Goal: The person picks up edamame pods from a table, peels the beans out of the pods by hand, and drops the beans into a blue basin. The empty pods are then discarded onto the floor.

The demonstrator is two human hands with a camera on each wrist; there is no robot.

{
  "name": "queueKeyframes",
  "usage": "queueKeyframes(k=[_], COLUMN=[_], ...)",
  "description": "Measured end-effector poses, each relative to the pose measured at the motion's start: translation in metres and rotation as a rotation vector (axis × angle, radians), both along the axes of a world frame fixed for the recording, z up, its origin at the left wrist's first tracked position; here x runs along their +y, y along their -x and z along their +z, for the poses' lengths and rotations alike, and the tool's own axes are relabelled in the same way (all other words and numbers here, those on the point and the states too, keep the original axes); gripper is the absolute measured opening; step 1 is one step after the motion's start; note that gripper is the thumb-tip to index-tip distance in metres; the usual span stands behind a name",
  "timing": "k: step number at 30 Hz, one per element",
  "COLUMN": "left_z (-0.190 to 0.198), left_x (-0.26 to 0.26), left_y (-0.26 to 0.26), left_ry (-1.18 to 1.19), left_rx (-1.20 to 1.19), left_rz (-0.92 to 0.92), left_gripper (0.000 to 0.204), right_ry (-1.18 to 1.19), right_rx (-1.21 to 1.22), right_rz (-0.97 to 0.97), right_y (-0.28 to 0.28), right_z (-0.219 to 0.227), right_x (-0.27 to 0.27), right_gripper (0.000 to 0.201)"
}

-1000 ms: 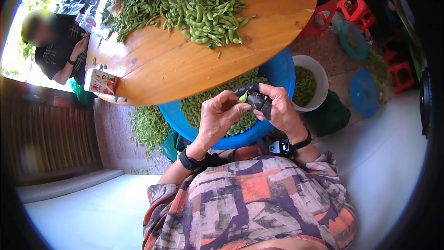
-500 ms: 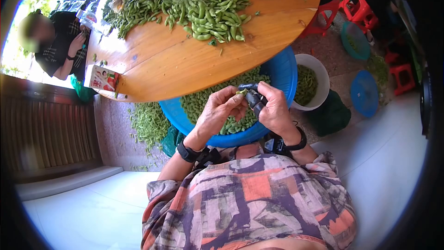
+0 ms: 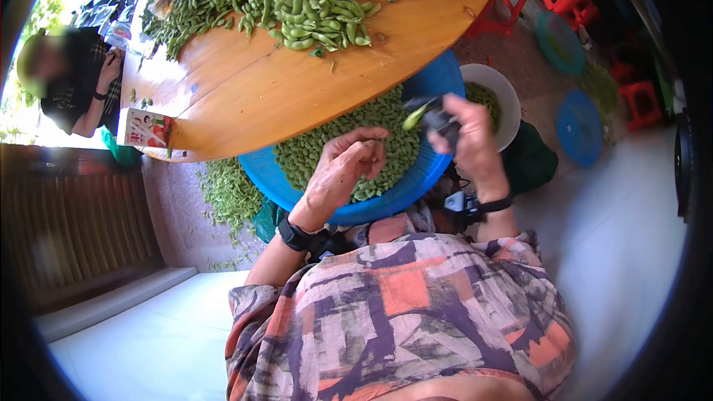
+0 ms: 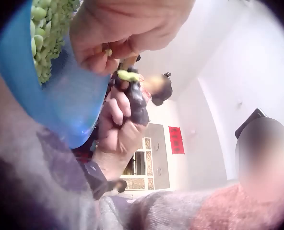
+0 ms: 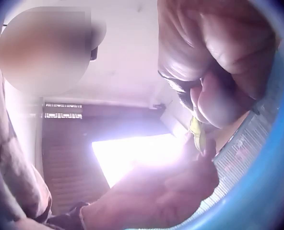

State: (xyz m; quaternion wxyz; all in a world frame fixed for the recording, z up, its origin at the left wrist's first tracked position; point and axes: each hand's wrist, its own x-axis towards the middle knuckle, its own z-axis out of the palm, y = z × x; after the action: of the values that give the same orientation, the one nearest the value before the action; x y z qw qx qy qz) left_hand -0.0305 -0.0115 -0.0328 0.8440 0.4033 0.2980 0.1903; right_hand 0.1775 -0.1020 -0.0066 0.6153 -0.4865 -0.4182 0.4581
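Note:
My left hand is over the shelled beans in a blue basin, fingers curled. In the left wrist view that hand pinches a small yellowish piece. To its right, my blurred right hand holds a green pod against dark coverings at its thumb and fingers. The left wrist view shows the pod sticking out past the dark thumb covering. In the right wrist view the pod hangs below my right hand's fingers, near my left hand.
A wooden table overhangs the basin and bears a heap of pods and a carton. Right of the basin stands a white bucket. Pods lie on the floor at left. Another person sits at the left.
My hands, together at a pod before, are now apart. The right hand has moved right and up with a pod, while the head view has shifted slightly.

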Motion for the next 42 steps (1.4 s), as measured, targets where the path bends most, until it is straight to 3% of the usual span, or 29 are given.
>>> queueKeyframes(k=[1,2,3,4,5,7,9,10,12,14,17,19,20,23,24,28,32,35,38,42], left_z=[0.003,0.006,0.009,0.012,0.015,0.024,0.017,0.016,0.014,0.011,0.006,0.006,0.006,0.011,0.012,0.013,0.016,0.019,0.017,0.015], left_x=[-0.001,0.001,-0.002,-0.008,-0.012,-0.014,-0.032,-0.038,-0.044,-0.044,-0.037,-0.033,-0.033,-0.032,-0.032,-0.032,-0.033,-0.031,-0.032,-0.031], left_y=[0.001,0.006,0.006,0.006,0.004,-0.005,-0.012,-0.017,-0.024,-0.023,-0.017,-0.014,-0.013,-0.016,-0.017,-0.021,-0.021,-0.020,-0.020,-0.018], left_ry=[-0.131,-0.314,-0.318,-0.404,-0.487,-1.055,-1.289,-1.290,-1.410,-1.404,-1.367,-1.337,-1.331,-1.294,-1.287,-1.285,-1.272,-1.257,-1.220,-1.246], left_rx=[0.038,0.153,0.151,0.200,0.249,0.257,0.286,0.283,0.498,0.516,0.483,0.425,0.414,0.414,0.409,0.409,0.421,0.436,0.406,0.359], left_rz=[-0.020,-0.105,-0.115,-0.189,-0.261,-0.488,-0.516,-0.526,-0.662,-0.675,-0.668,-0.657,-0.641,-0.646,-0.612,-0.585,-0.564,-0.586,-0.543,-0.523], left_gripper=[0.029,0.033,0.033,0.033,0.033,0.041,0.047,0.047,0.054,0.054,0.053,0.052,0.053,0.054,0.053,0.050,0.048,0.047,0.045,0.043], right_ry=[-0.027,-0.004,-0.004,0.228,0.219,0.298,0.451,0.550,0.378,0.353,0.377,0.380,0.510,0.536,0.468,0.259,0.412,0.099,0.114,0.180], right_rx=[-0.029,-0.029,-0.094,-0.419,-0.720,-0.983,-1.009,-0.809,-0.824,-0.836,-0.670,-0.554,-0.481,-0.397,-0.467,-0.582,-0.444,-0.617,-0.754,-0.846], right_rz=[-0.096,-0.211,-0.338,-0.522,-0.717,-0.775,-0.507,-0.410,-0.445,-0.472,-0.389,-0.161,-0.098,-0.021,-0.022,0.005,0.089,0.060,0.026,0.094], right_y=[-0.013,-0.039,-0.058,-0.074,-0.098,-0.107,-0.118,-0.106,-0.095,-0.083,-0.063,-0.060,-0.059,-0.047,-0.040,-0.024,0.002,0.011,0.017,0.024], right_z=[0.010,-0.004,-0.003,0.002,-0.027,-0.046,-0.068,-0.062,-0.091,-0.095,-0.082,-0.090,-0.103,-0.109,-0.092,-0.122,-0.122,-0.128,-0.146,-0.136], right_x=[-0.007,-0.015,-0.020,-0.025,-0.027,-0.034,-0.042,-0.043,-0.045,-0.045,-0.047,-0.052,-0.054,-0.058,-0.058,-0.061,-0.057,-0.048,-0.041,-0.043], right_gripper=[0.043,0.038,0.031,0.022,0.022,0.026,0.027,0.032,0.033,0.031,0.026,0.025,0.030,0.036,0.043,0.047,0.047,0.040,0.027,0.014])
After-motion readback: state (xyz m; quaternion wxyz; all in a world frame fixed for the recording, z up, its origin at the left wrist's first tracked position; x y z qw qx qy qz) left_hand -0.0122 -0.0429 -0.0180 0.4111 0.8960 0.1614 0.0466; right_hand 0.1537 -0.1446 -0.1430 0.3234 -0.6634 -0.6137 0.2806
